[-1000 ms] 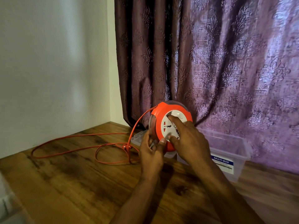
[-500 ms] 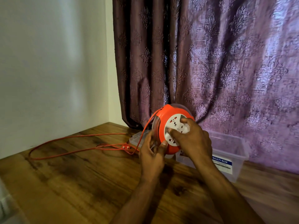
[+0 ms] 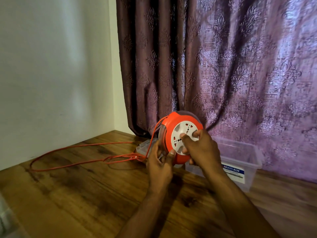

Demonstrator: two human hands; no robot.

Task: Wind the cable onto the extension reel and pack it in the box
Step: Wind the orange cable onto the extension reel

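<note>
Purple patterned curtain (image 3: 223, 66) fills the background from 12 to 3 o'clock, with a pale wall (image 3: 51, 66) at 9 to 11 o'clock. Below both runs the wooden tabletop (image 3: 77, 194), which carries all task items.

Next in size, the clear plastic box (image 3: 240, 157) sits at 3 o'clock of frame centre, against the curtain, open-topped and labelled MULTI-BOX. We see nothing packed in it.

We hold the orange extension reel (image 3: 171, 127) upright just above the tabletop, directly in front of the box, its white socket face (image 3: 181, 134) turned toward us.

Our right hand (image 3: 202, 152) grips that white face, fingers curled onto it and the thumb pressed near its centre, in position to turn it. Our left hand (image 3: 159, 165) clasps the reel's lower edge at 7 o'clock, fingers closed around the rim, thumb on the orange front.

The orange cable (image 3: 85, 162) leaves the reel's left side and lies in loose loops across the tabletop toward 9 o'clock. We judge winding to be under way, with considerable length left out.

Hazards:
- Overlapping loops near the reel may pull into a knot if we wind quickly.
- Slack turns may ride over the rim and jam the reel.
- A loose left-hand hold lets the whole body rotate instead of the drum.
</note>
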